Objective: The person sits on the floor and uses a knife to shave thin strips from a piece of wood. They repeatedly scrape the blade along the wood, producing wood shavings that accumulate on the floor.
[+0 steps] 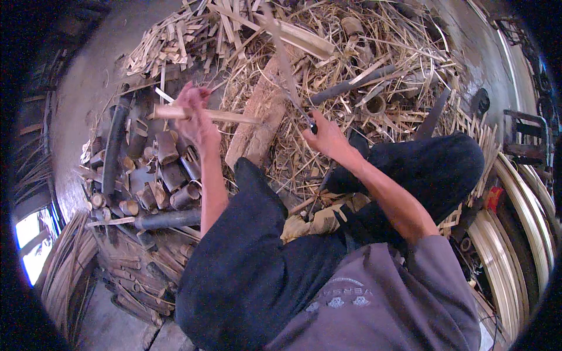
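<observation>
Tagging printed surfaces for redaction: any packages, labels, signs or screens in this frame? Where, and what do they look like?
No packages, signs or screens in view.
Shirt print: on the grey shirt at the lower edge, a pale curved line of lettering above small emblems, seen upside down.
Elsewhere only unmarked things: the bamboo strip in the left hand, the blade in the right hand.
</observation>
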A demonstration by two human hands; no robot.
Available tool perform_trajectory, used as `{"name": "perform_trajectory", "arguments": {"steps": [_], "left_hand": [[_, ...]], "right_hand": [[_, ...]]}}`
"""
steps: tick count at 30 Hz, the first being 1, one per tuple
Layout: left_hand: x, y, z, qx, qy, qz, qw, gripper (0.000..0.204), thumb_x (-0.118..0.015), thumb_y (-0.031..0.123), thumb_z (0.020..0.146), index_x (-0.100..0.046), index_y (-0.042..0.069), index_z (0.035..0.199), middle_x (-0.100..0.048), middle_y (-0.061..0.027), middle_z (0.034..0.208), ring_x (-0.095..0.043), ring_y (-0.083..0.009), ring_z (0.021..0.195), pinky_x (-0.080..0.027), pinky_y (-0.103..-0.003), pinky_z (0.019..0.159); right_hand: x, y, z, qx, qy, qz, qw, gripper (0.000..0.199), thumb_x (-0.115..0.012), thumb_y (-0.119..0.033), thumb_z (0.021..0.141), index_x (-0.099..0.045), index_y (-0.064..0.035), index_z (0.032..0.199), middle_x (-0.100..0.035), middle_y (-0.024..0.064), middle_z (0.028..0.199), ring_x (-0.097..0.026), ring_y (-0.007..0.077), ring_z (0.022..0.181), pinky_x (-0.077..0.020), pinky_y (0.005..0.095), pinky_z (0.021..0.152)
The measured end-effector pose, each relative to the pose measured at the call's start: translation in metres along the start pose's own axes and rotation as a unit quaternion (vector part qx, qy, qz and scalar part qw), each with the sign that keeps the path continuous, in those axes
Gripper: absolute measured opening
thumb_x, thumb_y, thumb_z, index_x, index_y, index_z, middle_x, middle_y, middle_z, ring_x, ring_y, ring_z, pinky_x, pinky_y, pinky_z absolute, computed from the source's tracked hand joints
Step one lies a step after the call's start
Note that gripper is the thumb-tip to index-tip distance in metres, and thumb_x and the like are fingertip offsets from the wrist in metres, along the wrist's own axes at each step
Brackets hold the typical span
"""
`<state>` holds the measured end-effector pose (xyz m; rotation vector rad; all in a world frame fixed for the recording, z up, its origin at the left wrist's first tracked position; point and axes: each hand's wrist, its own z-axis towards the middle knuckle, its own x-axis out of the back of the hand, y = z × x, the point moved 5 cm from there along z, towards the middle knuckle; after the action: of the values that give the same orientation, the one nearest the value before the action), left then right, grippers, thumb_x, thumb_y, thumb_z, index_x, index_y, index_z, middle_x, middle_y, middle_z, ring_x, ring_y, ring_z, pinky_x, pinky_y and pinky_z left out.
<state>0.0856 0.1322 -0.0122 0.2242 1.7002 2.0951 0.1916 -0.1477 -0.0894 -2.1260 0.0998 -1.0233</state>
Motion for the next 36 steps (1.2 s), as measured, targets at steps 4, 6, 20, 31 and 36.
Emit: {"name": "perform_trajectory", "arguments": {"steps": [4,6,20,31,36], "left_hand": [[0.008,0.036,-0.003,0.025,0.053,-0.046,0.997,0.046,-0.046,0.046,0.097,-0.055,0.002,0.102,-0.048,-0.0014,0.068,-0.048,-0.0121,0.065,-0.041,-0.026,0.067],[0.020,0.033,-0.010,0.022,0.063,-0.040,0.997,0.045,-0.044,0.047,0.097,-0.054,0.004,0.095,-0.039,0.0009,0.063,-0.037,-0.0101,0.059,-0.034,-0.025,0.060],[0.011,0.042,-0.075,-0.004,0.179,0.004,0.984,0.048,-0.032,0.051,0.099,-0.040,0.010,0.076,-0.036,0.0000,0.067,-0.030,-0.0095,0.061,-0.026,-0.025,0.059],[-0.003,0.064,-0.024,-0.073,0.212,0.018,0.974,0.045,-0.041,0.044,0.100,-0.050,0.001,0.104,-0.044,0.0003,0.068,-0.041,-0.0115,0.058,-0.038,-0.023,0.056],[0.014,0.051,-0.027,-0.051,0.194,-0.003,0.980,0.043,-0.035,0.044,0.101,-0.045,0.004,0.089,-0.035,0.0016,0.062,-0.032,-0.0080,0.053,-0.029,-0.024,0.048]], "right_hand": [[-0.004,-0.002,-0.021,0.041,0.030,-0.009,0.999,0.046,-0.060,-0.037,0.083,-0.047,-0.0087,0.118,-0.066,0.0209,0.086,-0.063,0.0423,0.078,-0.0490,0.0520,0.070],[-0.030,0.015,-0.026,0.041,0.033,-0.015,0.999,0.047,-0.059,-0.040,0.084,-0.047,-0.0080,0.117,-0.065,0.0216,0.087,-0.063,0.0428,0.078,-0.0485,0.0530,0.069],[-0.081,-0.012,-0.041,-0.039,-0.168,0.150,0.974,0.070,-0.041,-0.061,0.090,-0.055,0.0011,0.121,-0.064,0.0275,0.097,-0.061,0.0429,0.096,-0.0464,0.0466,0.087],[-0.069,0.010,-0.034,-0.009,0.019,0.147,0.989,0.052,-0.043,-0.050,0.095,-0.053,0.0014,0.093,-0.052,0.0178,0.065,-0.052,0.0309,0.061,-0.0439,0.0425,0.063],[-0.068,-0.066,-0.051,0.033,-0.101,0.172,0.979,0.049,-0.045,-0.050,0.094,-0.054,-0.0031,0.104,-0.058,0.0257,0.076,-0.060,0.0401,0.074,-0.0451,0.0473,0.068]]}}
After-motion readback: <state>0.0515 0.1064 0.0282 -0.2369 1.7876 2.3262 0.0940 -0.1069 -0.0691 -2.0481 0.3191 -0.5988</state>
